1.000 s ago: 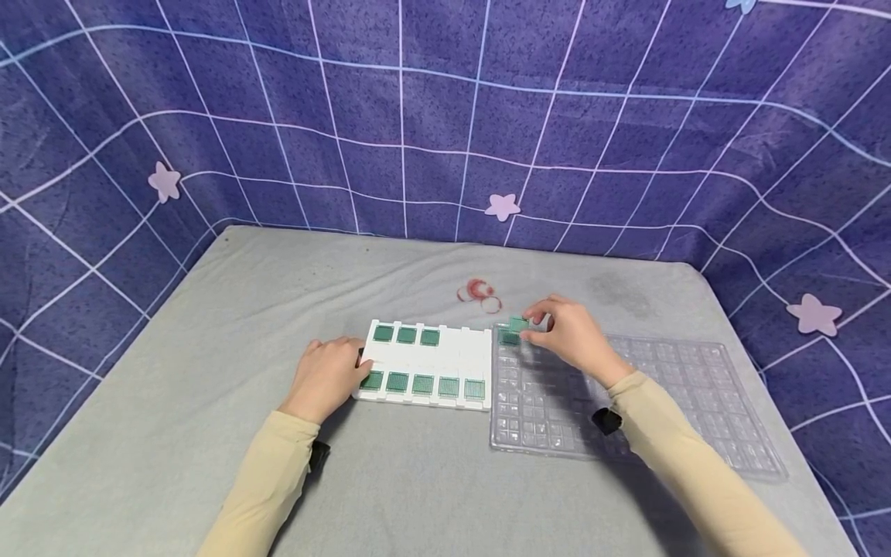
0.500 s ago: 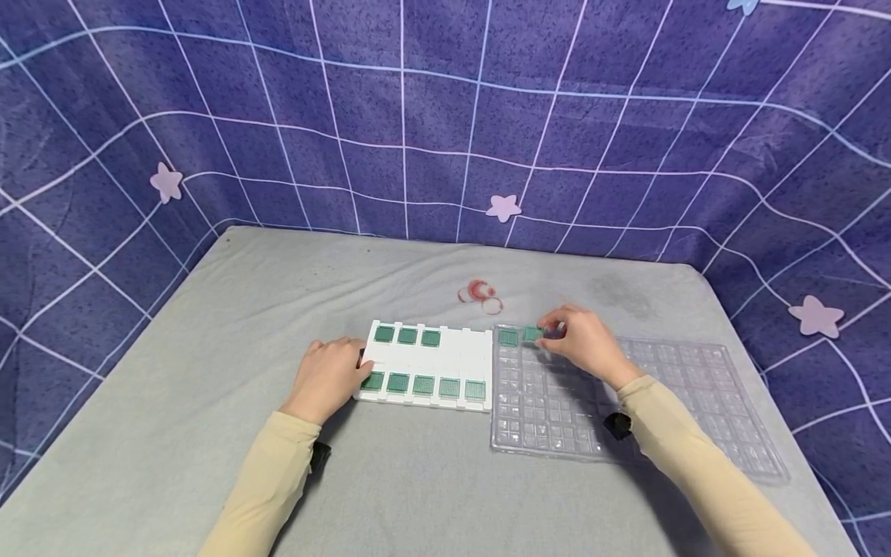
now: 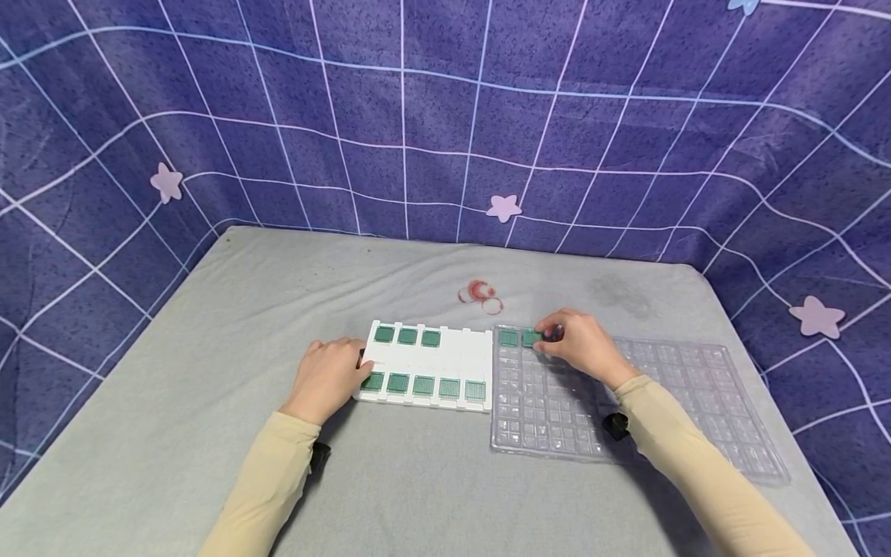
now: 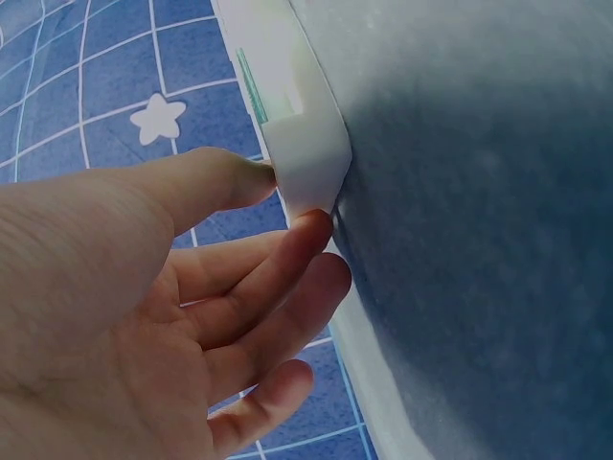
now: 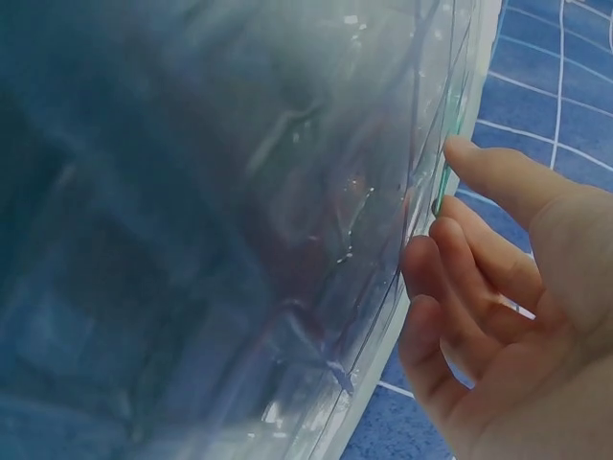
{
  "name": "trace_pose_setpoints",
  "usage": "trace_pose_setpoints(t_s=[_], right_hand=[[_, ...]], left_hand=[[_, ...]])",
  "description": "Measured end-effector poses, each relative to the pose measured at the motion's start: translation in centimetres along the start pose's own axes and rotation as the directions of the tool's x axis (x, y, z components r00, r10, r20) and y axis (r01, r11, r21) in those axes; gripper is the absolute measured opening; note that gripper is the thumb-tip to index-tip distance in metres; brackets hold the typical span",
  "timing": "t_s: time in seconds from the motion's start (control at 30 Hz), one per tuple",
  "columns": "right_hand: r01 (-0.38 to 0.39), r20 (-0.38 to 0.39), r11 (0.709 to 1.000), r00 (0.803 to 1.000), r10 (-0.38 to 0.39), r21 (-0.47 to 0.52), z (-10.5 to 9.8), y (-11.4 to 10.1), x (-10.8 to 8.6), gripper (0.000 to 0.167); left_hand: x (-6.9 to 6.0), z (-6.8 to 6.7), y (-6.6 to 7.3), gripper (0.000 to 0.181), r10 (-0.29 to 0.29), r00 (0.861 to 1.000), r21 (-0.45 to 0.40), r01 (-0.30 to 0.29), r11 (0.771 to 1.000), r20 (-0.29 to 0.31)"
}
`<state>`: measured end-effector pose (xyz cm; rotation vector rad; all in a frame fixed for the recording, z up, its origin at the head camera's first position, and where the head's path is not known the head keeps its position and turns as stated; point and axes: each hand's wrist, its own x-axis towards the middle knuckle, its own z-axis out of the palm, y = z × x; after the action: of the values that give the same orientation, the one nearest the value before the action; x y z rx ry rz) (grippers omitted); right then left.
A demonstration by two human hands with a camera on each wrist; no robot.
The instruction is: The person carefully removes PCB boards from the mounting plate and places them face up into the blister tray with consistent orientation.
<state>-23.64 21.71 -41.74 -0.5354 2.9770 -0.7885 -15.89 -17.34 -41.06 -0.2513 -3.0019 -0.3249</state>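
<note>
Head view: right hand pinches a green board by its edge, in the clear tray's back row; left hand grips the white rack's end. Board judged light, stiff, fragile; hold by edges.

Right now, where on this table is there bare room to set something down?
Bare gray cloth lies left of the left hand, between the sleeves, and behind the white tray, bordered by the purple grid curtain and red marks. Crowded: the white tray and neighboring clear plastic tray, with green boards and the right hand.
</note>
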Motion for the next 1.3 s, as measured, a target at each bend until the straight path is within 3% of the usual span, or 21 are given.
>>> trace_pose_setpoints(t_s=[0.97,1.3], right_hand=[[-0.036,0.059,0.998,0.998,0.032,0.059,-0.06,0.15,0.16,0.029],[-0.042,0.028,0.995,0.999,0.04,0.095,-0.22,-0.47,-0.06,0.025]], left_hand=[[0.01,-0.02,-0.09,0.015,-0.002,1.0,0.006,0.002,1.0,0.002],[-0.03,0.01,-0.09,0.016,-0.001,1.0,0.005,0.001,1.0,-0.007]])
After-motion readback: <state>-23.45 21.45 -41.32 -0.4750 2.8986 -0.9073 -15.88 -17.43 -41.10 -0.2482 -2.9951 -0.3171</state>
